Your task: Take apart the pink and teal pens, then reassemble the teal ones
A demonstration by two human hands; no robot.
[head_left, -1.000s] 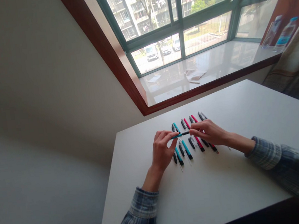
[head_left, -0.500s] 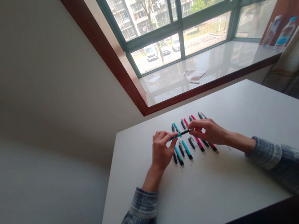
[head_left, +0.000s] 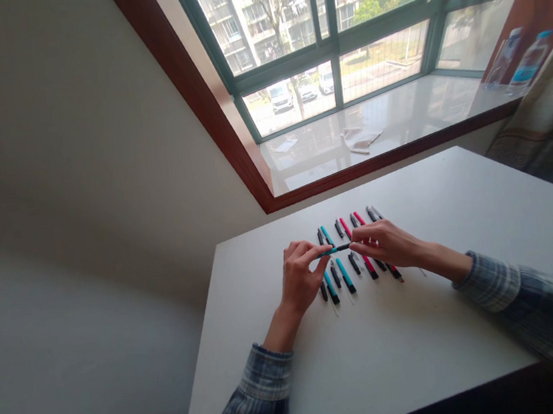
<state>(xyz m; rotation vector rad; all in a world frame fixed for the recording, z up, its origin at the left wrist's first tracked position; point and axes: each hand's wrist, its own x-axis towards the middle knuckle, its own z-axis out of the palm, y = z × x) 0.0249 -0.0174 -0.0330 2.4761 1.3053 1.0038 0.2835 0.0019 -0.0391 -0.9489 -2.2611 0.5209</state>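
The left hand (head_left: 298, 278) and right hand (head_left: 386, 244) pinch a slim teal-and-black pen (head_left: 333, 250) from either end, their fingertips clamped together on it; this keeps it raised over two facing rows of teal, crimson and black pen barrels (head_left: 346, 276) on a white table (head_left: 400, 353), mid-frame; at upper right, two clear plastic bottles (head_left: 530, 58) stand on a pale windowsill (head_left: 396, 112), their contents hard to tell.

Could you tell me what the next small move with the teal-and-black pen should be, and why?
Probably lift the teal-and-black pen slightly: the left hand and right hand hold it low over the rows of teal, red and black pens, so working it there could knock them.
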